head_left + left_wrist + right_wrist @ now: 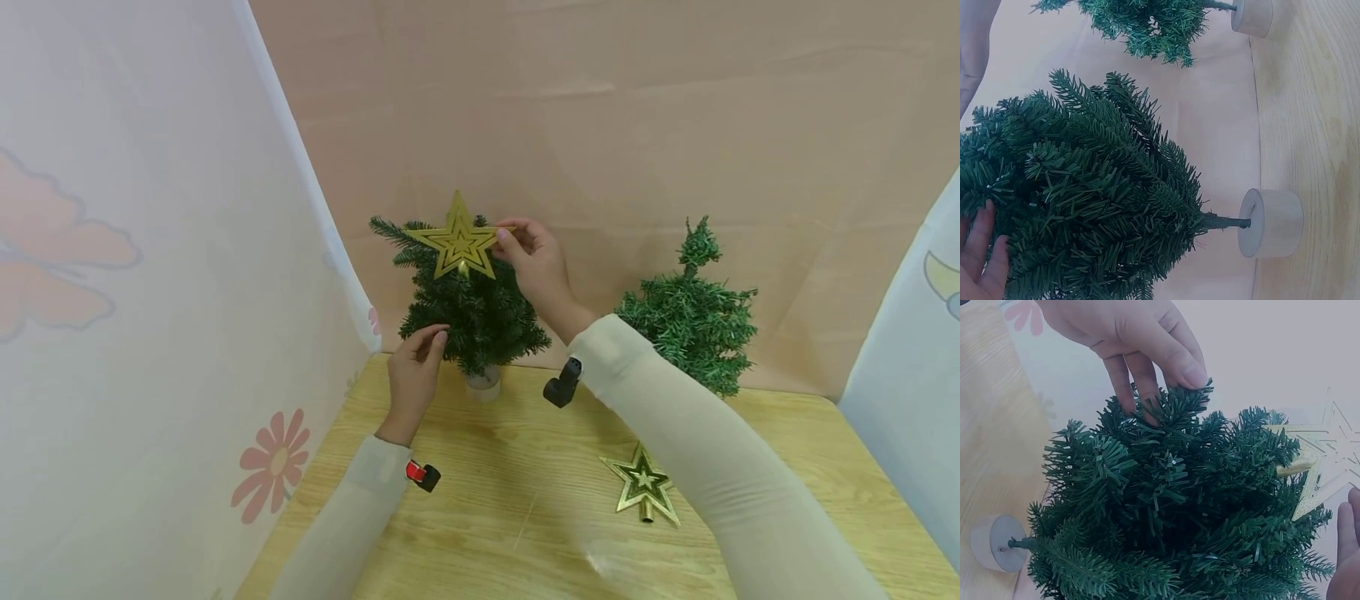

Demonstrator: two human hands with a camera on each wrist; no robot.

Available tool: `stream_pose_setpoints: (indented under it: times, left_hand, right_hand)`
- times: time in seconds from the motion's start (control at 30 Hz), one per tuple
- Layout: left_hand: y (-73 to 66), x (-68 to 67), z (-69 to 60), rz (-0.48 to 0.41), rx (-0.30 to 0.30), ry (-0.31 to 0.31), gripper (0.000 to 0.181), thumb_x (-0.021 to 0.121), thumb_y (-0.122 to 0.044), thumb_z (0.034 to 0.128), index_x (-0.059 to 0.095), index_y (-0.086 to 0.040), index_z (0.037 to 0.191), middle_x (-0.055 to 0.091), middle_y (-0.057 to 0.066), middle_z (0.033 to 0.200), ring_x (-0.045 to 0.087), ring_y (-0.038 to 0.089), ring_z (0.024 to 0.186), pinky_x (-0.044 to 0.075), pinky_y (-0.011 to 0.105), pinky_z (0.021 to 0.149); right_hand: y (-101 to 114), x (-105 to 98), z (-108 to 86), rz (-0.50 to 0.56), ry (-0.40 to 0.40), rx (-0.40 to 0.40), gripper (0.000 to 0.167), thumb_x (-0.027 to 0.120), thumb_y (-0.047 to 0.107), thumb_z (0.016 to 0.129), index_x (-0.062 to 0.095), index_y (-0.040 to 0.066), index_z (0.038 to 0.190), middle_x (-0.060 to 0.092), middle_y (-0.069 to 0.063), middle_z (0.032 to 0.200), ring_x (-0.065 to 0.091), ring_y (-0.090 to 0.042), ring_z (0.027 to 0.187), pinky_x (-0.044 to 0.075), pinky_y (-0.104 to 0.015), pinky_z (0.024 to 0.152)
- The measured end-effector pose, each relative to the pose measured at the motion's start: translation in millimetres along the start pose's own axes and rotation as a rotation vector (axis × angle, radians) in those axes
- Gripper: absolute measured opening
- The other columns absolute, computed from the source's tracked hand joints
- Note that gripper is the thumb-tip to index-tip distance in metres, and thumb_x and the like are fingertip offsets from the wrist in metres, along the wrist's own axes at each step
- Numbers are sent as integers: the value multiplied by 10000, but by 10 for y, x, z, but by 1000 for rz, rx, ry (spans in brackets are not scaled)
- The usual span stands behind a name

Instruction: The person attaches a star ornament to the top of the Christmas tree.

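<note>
At the table's back left stands a dark green Christmas tree (480, 321) on a round pale base (1279, 223). My right hand (542, 271) pinches one point of a gold star tree topper (459, 223) between thumb and fingers, at the tree's top. The star faces forward, its short tube among the upper branches; how far the tube sits on a branch is hidden. On the tree's left side, my left hand (412, 379) pinches a branch tip (1188, 397) between thumb and forefinger, other fingers among the needles.
A lighter green tree (686, 321) stands at the back right, partly behind my right sleeve. Another gold star (643, 482) lies on the wooden table (510, 508) in front of it, partly covered by the sleeve. A printed curtain (187, 250) borders the left side.
</note>
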State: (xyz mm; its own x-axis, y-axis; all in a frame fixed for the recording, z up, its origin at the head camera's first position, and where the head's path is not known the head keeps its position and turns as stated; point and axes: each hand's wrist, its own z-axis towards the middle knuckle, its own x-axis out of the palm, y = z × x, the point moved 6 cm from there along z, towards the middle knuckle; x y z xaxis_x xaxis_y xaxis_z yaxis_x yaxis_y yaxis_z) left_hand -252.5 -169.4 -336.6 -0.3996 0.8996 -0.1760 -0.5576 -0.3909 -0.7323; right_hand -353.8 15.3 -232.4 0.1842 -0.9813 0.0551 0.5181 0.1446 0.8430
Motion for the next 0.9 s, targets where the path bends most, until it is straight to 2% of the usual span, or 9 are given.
stream_pose_setpoints:
  times: [0.17, 0.4, 0.6, 0.73, 0.9]
  left_hand:
    - [16, 5, -11, 10, -1, -3, 189, 607, -97, 976, 709, 2, 1100, 698, 148, 1047, 681, 276, 933, 547, 436, 812]
    - [25, 16, -10, 17, 14, -7, 180, 611, -88, 972, 712, -7, 1096, 700, 138, 1045, 682, 268, 942, 546, 428, 824]
    - [29, 18, -9, 23, 12, -6, 179, 610, -86, 972, 711, -7, 1097, 700, 137, 1040, 682, 264, 931, 550, 416, 806]
    - [19, 21, -3, 33, 13, -5, 179, 606, -85, 974, 709, -7, 1098, 699, 135, 1043, 681, 256, 928, 551, 401, 795]
    - [37, 25, -1, 27, 3, -13, 175, 616, -82, 967, 715, -5, 1089, 706, 129, 1035, 683, 249, 927, 550, 403, 804]
  right_hand:
    - [-2, 10, 12, -43, -7, 2, 258, 602, 216, 973, 644, 26, 1142, 635, -117, 1019, 640, -290, 973, 524, -361, 894]
    - [-2, 1, 52, -139, -25, 57, 250, 604, 239, 973, 660, 55, 1134, 648, -115, 1003, 664, -270, 957, 529, -361, 880]
    - [82, 30, 81, -321, 18, -9, 222, 619, 257, 971, 695, 93, 1100, 688, -95, 973, 673, -243, 891, 546, -334, 814]
    - [91, 29, 95, -321, 24, -15, 230, 620, 257, 971, 695, 85, 1104, 692, -100, 984, 673, -256, 905, 546, -315, 812]
    - [65, -4, 81, -255, 5, 10, 238, 623, 262, 969, 681, 77, 1107, 679, -85, 1007, 667, -243, 928, 539, -318, 836]
